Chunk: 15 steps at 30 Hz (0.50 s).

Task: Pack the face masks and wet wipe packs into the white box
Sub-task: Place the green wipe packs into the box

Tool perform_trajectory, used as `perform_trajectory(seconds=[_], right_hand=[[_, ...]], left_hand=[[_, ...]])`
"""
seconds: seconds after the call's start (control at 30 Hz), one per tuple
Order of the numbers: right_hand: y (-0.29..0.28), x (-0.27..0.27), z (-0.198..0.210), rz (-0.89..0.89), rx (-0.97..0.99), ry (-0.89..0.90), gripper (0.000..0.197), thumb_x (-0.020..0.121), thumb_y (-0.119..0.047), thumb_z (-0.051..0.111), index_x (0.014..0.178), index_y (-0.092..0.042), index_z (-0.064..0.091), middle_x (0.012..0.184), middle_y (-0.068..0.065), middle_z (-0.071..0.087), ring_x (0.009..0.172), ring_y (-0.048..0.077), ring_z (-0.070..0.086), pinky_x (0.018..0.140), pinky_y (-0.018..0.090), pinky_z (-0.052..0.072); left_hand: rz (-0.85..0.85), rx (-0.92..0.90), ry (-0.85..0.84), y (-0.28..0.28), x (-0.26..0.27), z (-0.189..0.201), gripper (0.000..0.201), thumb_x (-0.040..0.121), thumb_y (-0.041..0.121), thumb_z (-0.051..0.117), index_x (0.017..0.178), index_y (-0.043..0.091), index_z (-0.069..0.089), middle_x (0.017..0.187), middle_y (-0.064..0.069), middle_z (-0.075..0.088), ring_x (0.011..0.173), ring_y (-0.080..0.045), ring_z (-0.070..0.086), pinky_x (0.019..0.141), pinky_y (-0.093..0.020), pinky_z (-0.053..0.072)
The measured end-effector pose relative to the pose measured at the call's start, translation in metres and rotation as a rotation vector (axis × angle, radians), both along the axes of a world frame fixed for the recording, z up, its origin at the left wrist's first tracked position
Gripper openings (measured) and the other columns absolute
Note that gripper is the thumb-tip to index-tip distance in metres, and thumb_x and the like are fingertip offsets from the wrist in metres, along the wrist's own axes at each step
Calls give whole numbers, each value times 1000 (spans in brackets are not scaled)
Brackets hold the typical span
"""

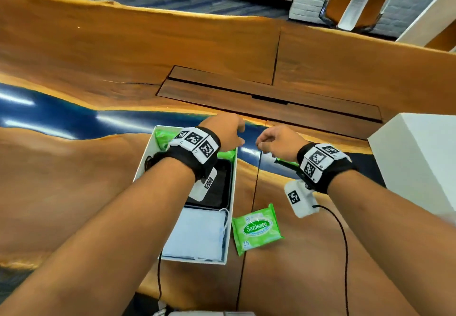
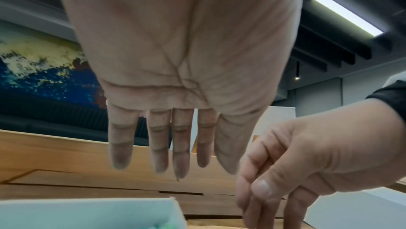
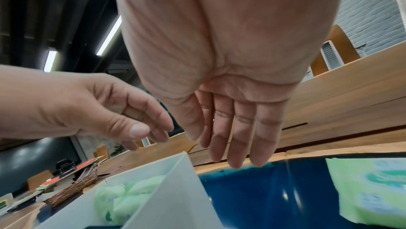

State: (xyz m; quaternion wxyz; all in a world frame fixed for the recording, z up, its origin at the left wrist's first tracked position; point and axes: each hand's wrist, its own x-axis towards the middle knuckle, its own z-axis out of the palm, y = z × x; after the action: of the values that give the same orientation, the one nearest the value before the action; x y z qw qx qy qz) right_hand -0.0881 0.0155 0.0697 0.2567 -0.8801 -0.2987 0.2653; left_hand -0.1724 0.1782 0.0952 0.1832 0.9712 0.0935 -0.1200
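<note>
The white box [image 1: 234, 192] is an open, lidless rectangular carton lying flat on the desk [image 1: 74, 192], long side running away from the viewer. At its near end lies a flat stack of pale blue face masks [image 1: 197, 234] with white ear loops; past them sits a black tray-like item, partly hidden. At the far end lie green wet wipe packs [image 1: 161, 136]. Another green wet wipe pack [image 1: 256, 229], printed with a white-lettered oval logo, lies flat on the desk just beside the box's near right side. A further green pack [image 3: 373, 191] lies on the desk's blue strip, right of the box.
</note>
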Motion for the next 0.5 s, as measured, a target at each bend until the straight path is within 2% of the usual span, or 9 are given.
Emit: perform_trajectory(seconds=[0.1,0.2,0.3,0.4,0.43,0.5], right_hand=[[-25,-2,-11,16,-78,-6,10,89,-11,63,95,-11,72,90,0,66,86,19,62,78,32,51],[-51,-12,-31,91,-218,2,20,84,-8,65,103,-12,71,104,5,68,97,23,64,85,32,51],[-71,-36,-51,215,-338,77,45,78,-15,74,122,-15,61,121,3,62,114,23,59,95,31,47],[-85,-64,-78,333,-379,-2,76,70,-37,84,136,-17,51,135,4,53,125,26,51,103,33,42],[-90,-71,-86,347,-383,-25,83,67,-40,85,138,-20,49,138,5,50,127,27,48,106,36,40],[-97,-81,-100,338,-400,-46,87,67,-42,84,141,-18,46,137,8,44,128,28,43,108,38,38]], left_hand=[[-50,-22,12,-37,10,-8,35,93,32,61,126,19,61,123,-3,61,111,-24,58,89,-33,46],[-80,-17,77,-75,20,-23,30,90,26,64,119,20,65,121,-4,63,108,-26,61,89,-35,50],[-86,-5,183,-103,20,-43,32,84,17,67,116,15,68,119,-8,66,107,-30,63,89,-39,53],[-95,43,265,-126,11,-59,27,88,18,63,113,9,66,118,-12,66,109,-33,63,88,-38,51],[-97,46,303,-130,8,-72,23,89,21,61,107,8,67,114,-13,67,106,-34,64,84,-37,50],[-72,84,426,-134,3,-105,19,87,30,61,83,12,67,89,-10,68,93,-36,67,78,-34,52]])
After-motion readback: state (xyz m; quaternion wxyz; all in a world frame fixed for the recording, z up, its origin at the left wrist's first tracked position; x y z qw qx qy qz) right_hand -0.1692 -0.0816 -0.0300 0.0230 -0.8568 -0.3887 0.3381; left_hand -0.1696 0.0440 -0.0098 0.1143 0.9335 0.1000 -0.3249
